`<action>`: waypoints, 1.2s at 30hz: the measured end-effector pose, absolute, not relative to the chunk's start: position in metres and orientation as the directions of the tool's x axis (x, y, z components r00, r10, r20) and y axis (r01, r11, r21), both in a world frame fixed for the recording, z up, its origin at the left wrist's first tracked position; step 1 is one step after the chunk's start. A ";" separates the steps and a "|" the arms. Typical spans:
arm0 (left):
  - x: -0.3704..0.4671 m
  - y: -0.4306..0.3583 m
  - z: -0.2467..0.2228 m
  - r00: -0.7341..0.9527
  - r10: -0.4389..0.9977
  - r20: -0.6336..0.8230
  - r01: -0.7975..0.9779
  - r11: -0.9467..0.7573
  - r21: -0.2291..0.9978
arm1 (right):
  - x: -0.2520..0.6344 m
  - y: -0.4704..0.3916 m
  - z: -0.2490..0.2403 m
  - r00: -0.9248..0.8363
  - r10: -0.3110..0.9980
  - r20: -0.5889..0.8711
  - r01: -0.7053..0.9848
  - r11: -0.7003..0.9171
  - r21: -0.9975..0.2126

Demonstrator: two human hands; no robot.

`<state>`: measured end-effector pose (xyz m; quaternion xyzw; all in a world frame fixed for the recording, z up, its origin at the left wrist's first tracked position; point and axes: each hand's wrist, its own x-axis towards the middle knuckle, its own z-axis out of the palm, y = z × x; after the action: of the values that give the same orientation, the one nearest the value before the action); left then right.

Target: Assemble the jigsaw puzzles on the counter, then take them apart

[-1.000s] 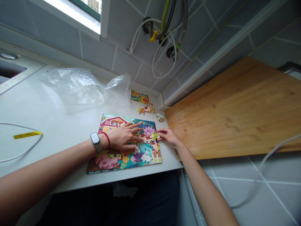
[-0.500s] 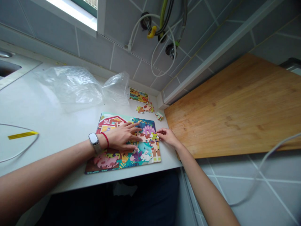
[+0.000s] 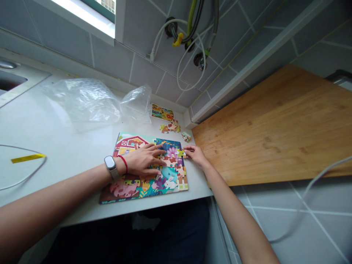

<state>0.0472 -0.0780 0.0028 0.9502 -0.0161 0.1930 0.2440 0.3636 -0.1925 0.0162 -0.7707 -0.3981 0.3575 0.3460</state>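
A colourful jigsaw puzzle [image 3: 145, 187] with farm animals lies flat on the white counter near its front edge. My left hand [image 3: 144, 160] rests on its middle with the fingers spread, covering part of the picture. At the puzzle's right edge, my right hand [image 3: 195, 155] pinches a yellow-green puzzle piece [image 3: 180, 153] between thumb and fingertips, over the board's right side. Several loose puzzle pieces [image 3: 173, 126] lie behind the puzzle. Closer to the wooden board sits another small group of pieces [image 3: 186, 136].
A picture card [image 3: 162, 112] lies by the back wall. Clear plastic bags [image 3: 90, 102] spread over the counter [image 3: 68, 161] at the back left. A large wooden board [image 3: 264, 132] borders the right side. A white cable with a yellow tag [image 3: 28, 158] is at far left.
My right hand has moved slightly up along the puzzle's right edge, and the yellow-green piece has shifted up with it. My left hand stays spread on the puzzle.
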 end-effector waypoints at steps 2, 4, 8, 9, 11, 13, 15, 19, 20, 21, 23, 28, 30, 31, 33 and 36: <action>0.047 -0.078 0.003 0.930 0.050 0.363 -0.117 -0.898 0.425 | 0.364 -0.188 0.013 0.430 0.864 -0.261 0.388 -0.438 -0.811; 0.047 -0.079 0.005 0.934 0.040 0.354 -0.113 -0.909 0.401 | 0.363 -0.185 0.011 0.423 0.873 -0.243 0.424 -0.428 -0.798; 0.047 -0.079 0.007 0.942 0.029 0.335 -0.105 -0.922 0.374 | 0.367 -0.183 0.010 0.419 0.892 -0.172 0.539 -0.396 -0.743; 0.047 -0.079 0.007 0.944 0.027 0.330 -0.102 -0.924 0.368 | 0.370 -0.181 0.010 0.429 0.892 -0.143 0.572 -0.391 -0.721; 0.048 -0.078 0.006 0.945 0.026 0.327 -0.100 -0.927 0.363 | 0.377 -0.175 0.013 0.457 0.886 -0.075 0.640 -0.386 -0.665; 0.048 -0.078 0.005 0.945 0.027 0.325 -0.099 -0.926 0.365 | 0.387 -0.163 0.017 0.478 0.878 -0.008 0.701 -0.387 -0.599; 0.048 -0.078 0.005 0.948 0.028 0.318 -0.096 -0.924 0.369 | 0.397 -0.148 0.022 0.480 0.877 0.034 0.749 -0.389 -0.537; 0.047 -0.079 0.009 0.956 0.028 0.292 -0.086 -0.925 0.371 | 0.411 -0.121 0.027 0.436 0.900 0.007 0.807 -0.387 -0.446; 0.047 -0.080 0.010 0.958 0.030 0.285 -0.082 -0.925 0.372 | 0.413 -0.116 0.027 0.424 0.906 -0.009 0.817 -0.387 -0.428; 0.047 -0.080 0.011 0.960 0.032 0.280 -0.078 -0.925 0.373 | 0.415 -0.114 0.027 0.414 0.910 -0.022 0.826 -0.386 -0.412; 0.047 -0.080 0.012 0.960 0.037 0.276 -0.073 -0.923 0.377 | 0.417 -0.112 0.026 0.399 0.916 -0.041 0.840 -0.383 -0.384; 0.047 -0.081 0.012 0.955 0.049 0.291 -0.072 -0.919 0.388 | 0.422 -0.123 0.026 0.344 0.935 -0.080 0.862 -0.349 -0.368; 0.047 -0.081 0.011 0.953 0.048 0.300 -0.076 -0.919 0.388 | 0.424 -0.128 0.027 0.331 0.939 -0.097 0.862 -0.343 -0.373; 0.047 -0.081 0.011 0.951 0.046 0.305 -0.079 -0.919 0.386 | 0.425 -0.131 0.027 0.330 0.938 -0.102 0.861 -0.344 -0.374; 0.047 -0.080 0.009 0.947 0.043 0.319 -0.087 -0.920 0.381 | 0.426 -0.136 0.028 0.334 0.937 -0.099 0.861 -0.347 -0.371; 0.048 -0.080 0.006 0.933 0.043 0.357 -0.099 -0.923 0.372 | 0.426 -0.140 0.029 0.333 0.940 -0.074 0.871 -0.336 -0.358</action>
<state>0.0480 -0.0800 0.0063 0.9635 -0.0146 0.1821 0.1956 0.4257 -0.1404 0.0294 -0.8062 -0.5617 0.1347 0.1279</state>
